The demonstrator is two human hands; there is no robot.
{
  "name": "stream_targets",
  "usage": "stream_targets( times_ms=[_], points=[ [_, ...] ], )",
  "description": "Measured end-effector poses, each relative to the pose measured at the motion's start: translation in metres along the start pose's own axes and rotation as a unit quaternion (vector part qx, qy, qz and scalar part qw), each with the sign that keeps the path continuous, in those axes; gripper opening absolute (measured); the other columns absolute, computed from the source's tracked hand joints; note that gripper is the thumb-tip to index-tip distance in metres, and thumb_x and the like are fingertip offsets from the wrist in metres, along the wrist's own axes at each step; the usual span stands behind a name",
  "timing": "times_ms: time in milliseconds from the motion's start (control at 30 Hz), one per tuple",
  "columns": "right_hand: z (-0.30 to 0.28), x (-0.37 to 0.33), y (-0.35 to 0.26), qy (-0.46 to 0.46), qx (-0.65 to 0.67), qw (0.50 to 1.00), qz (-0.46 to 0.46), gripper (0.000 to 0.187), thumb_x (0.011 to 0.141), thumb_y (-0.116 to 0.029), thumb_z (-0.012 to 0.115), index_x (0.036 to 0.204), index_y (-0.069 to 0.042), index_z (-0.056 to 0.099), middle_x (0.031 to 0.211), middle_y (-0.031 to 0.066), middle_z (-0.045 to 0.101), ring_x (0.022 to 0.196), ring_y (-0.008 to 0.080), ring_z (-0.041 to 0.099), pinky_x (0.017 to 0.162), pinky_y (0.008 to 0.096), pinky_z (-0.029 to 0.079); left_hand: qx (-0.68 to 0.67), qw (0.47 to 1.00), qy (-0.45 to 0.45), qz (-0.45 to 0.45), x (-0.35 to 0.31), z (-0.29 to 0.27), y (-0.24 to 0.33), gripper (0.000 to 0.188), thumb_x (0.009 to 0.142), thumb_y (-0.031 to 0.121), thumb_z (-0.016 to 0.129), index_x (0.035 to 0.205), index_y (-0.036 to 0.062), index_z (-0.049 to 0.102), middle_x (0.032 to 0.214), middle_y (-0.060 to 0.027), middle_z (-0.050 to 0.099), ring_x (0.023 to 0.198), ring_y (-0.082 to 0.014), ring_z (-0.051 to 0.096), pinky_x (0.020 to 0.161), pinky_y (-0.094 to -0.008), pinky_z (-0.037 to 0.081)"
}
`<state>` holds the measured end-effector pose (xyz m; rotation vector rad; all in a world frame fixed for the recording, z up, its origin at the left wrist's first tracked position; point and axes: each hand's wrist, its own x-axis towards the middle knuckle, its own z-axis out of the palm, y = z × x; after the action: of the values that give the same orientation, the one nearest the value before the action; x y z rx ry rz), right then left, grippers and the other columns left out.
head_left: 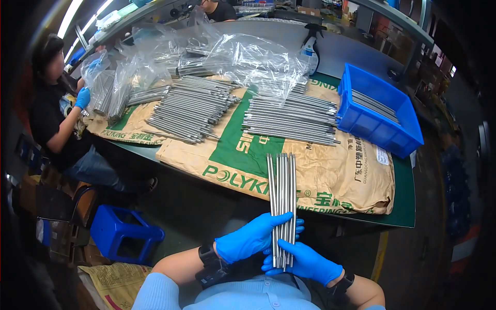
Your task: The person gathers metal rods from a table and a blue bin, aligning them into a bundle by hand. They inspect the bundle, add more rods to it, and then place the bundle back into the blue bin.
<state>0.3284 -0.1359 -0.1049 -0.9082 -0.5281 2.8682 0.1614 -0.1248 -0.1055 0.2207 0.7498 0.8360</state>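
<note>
A bundle of thin metal rods (282, 181) stands out lengthwise in front of me, its far ends over the near part of the table. My left hand (253, 235), in a blue glove, grips the bundle around its middle, thumb across the top. Closer to my body, my gloved right hand (305, 261) is closed around the lower part of the same rods. Both palms and some fingers are hidden beneath the bundle. Beyond it, a row of similar rods (289, 119) lies on brown paper sacks (330, 170), and another pile of rods (191, 106) rests to its left.
A blue plastic bin (380, 132) holding rods stands at the right. Clear plastic bags (258, 59) cover rods at the back, near a spray bottle (311, 49). At the left, a co-worker (57, 113) in blue gloves handles bagged rods. A blue stool (126, 235) stands on the floor.
</note>
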Motion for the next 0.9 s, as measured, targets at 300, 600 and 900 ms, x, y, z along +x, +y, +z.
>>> stream_targets(
  times_ms=[300,600,900],
  points=[
    [-0.006,-0.005,0.0,0.011,0.046,0.998,-0.051,0.046,0.094,-0.027,0.046,0.124,0.008,0.039,0.109,0.0232,0.056,0.099,0.0323,0.059,0.085,0.0432,0.051,-0.062,0.997,-0.025,0.034,0.0,-0.015,-0.009,0.048,0.087,0.018,0.058,0.127,-0.0022,0.04,0.116,-0.0209,0.054,0.107,-0.0278,0.055,0.091,-0.0397,0.048],
    [-0.008,-0.007,0.004,0.135,0.003,0.99,-0.038,0.038,0.092,-0.014,0.048,0.122,0.009,0.042,0.112,0.0207,0.055,0.102,0.0312,0.058,0.09,0.0421,0.048,-0.036,0.997,0.056,0.044,-0.003,-0.01,-0.013,0.04,0.086,0.013,0.058,0.122,-0.0021,0.047,0.109,-0.0165,0.059,0.097,-0.0242,0.061,0.085,-0.0373,0.051],
    [-0.012,0.001,-0.005,0.126,-0.015,0.991,-0.042,0.035,0.091,-0.011,0.049,0.12,0.008,0.045,0.11,0.0177,0.057,0.097,0.0245,0.06,0.087,0.0356,0.049,-0.057,0.995,0.052,0.058,-0.002,-0.014,-0.005,0.042,0.086,0.012,0.057,0.123,-0.0021,0.046,0.111,-0.0167,0.058,0.098,-0.0248,0.06,0.085,-0.0365,0.051]
  ],
)
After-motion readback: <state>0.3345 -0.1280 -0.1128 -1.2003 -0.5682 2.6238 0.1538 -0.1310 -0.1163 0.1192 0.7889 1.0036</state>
